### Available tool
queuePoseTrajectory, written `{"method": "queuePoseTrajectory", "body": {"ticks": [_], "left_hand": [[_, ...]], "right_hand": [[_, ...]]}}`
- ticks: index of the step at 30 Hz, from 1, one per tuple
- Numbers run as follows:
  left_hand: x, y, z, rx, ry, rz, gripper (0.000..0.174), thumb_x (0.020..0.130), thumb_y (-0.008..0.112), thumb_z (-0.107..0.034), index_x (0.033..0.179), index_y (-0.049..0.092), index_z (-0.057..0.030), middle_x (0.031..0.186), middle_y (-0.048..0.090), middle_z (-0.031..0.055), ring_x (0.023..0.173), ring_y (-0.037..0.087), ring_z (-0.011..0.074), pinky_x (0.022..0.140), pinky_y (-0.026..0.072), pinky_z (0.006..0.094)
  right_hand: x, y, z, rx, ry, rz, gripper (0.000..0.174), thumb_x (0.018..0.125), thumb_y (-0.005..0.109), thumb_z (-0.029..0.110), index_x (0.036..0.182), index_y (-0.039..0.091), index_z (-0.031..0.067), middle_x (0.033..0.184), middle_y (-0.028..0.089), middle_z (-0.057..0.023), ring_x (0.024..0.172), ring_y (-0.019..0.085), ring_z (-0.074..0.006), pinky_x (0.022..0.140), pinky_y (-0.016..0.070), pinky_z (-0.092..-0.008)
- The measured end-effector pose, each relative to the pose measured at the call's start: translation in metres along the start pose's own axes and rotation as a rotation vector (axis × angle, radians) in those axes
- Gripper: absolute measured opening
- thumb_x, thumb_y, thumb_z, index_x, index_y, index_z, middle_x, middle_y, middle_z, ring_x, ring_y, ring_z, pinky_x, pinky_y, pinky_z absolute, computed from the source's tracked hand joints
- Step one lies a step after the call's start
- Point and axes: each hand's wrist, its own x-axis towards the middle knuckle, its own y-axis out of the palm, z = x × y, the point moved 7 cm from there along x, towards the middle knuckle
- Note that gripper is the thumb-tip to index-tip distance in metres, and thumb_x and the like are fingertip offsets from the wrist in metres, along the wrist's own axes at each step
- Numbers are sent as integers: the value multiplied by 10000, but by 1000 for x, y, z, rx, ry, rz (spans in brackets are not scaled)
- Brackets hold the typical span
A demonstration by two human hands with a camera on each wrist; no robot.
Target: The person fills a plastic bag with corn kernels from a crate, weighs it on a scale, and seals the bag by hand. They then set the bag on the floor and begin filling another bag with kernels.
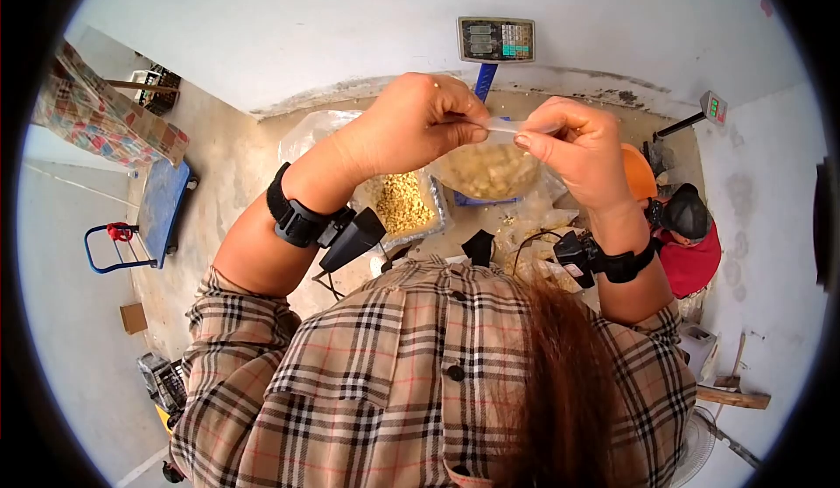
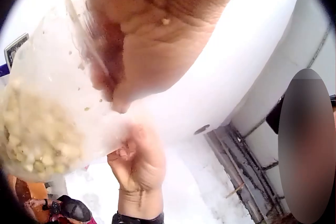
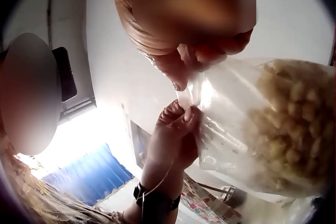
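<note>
A clear plastic bag [image 3: 231, 124] with pale yellow chunks in its lower part hangs from both hands, raised in front of the chest. My left hand [image 1: 416, 121] pinches one side of the bag's top edge between thumb and fingers. At the other side, my right hand [image 1: 573, 147] grips the same edge, its thumb toward the left hand. A short strip of plastic stretches between the two thumbs. In the left wrist view, the chunks [image 2: 39, 134] bunch at the bottom of the bag, away from the hands. Part of the left hand's fingers is hidden behind the plastic.
Below, a lined tray [image 1: 435, 204] holds small yellow pieces. A scale display [image 1: 496, 40] on a blue post stands by the wall. Another person [image 1: 691, 243] in a dark cap crouches at right near an orange basin [image 1: 639, 171]. A blue trolley [image 1: 164, 208] stands at left.
</note>
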Motion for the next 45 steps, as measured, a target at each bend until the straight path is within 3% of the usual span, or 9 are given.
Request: {"method": "queuePoseTrajectory", "body": {"ticks": [19, 22, 25, 28, 35, 45], "left_hand": [[-2, -5, -6, -140, 88, -35, 86, 753, 653, -88, 759, 618, -10, 699, 563, 42, 674, 507, 123, 608, 410, 247], [0, -3, -7, -222, -6, -19, 87, 758, 649, -93, 754, 619, -11, 711, 569, 48, 679, 510, 125, 613, 413, 250], [3, -3, -4, -176, 27, -39, 134, 735, 662, -105, 804, 626, 5, 723, 599, 87, 646, 556, 158, 594, 444, 263], [1, 0, -5, -103, 12, -21, 104, 763, 645, -96, 795, 606, -4, 741, 575, 61, 699, 521, 135, 633, 427, 258], [0, 0, -10, 11, 93, -38, 119, 752, 653, -94, 818, 608, -6, 746, 578, 76, 709, 538, 177, 644, 438, 271], [0, 4, -12, 89, 222, -53, 107, 738, 657, -109, 785, 609, -26, 719, 566, 72, 680, 527, 218, 611, 421, 302]], "right_hand": [[3, 5, 5, -36, -93, -27, 47, 728, 639, 14, 705, 602, -3, 650, 550, 7, 584, 465, -43, 531, 374, -189], [4, 9, 5, -45, -99, -21, 45, 729, 642, 17, 719, 603, -3, 653, 556, 5, 589, 468, -43, 531, 376, -187], [4, 9, 4, -69, -73, -18, 47, 730, 645, 21, 734, 605, -4, 661, 566, 4, 594, 474, -41, 533, 380, -185], [2, 9, 1, -31, -15, -20, 52, 731, 648, 26, 747, 608, -4, 667, 573, 7, 595, 477, -37, 535, 385, -182], [-1, 8, -6, 0, 48, -14, 44, 741, 640, 29, 761, 619, -3, 678, 572, 15, 596, 468, -28, 531, 386, -181], [-5, 12, -4, -74, -39, -68, 64, 759, 611, 37, 756, 611, -27, 662, 581, -42, 567, 492, -87, 515, 388, -207]]}}
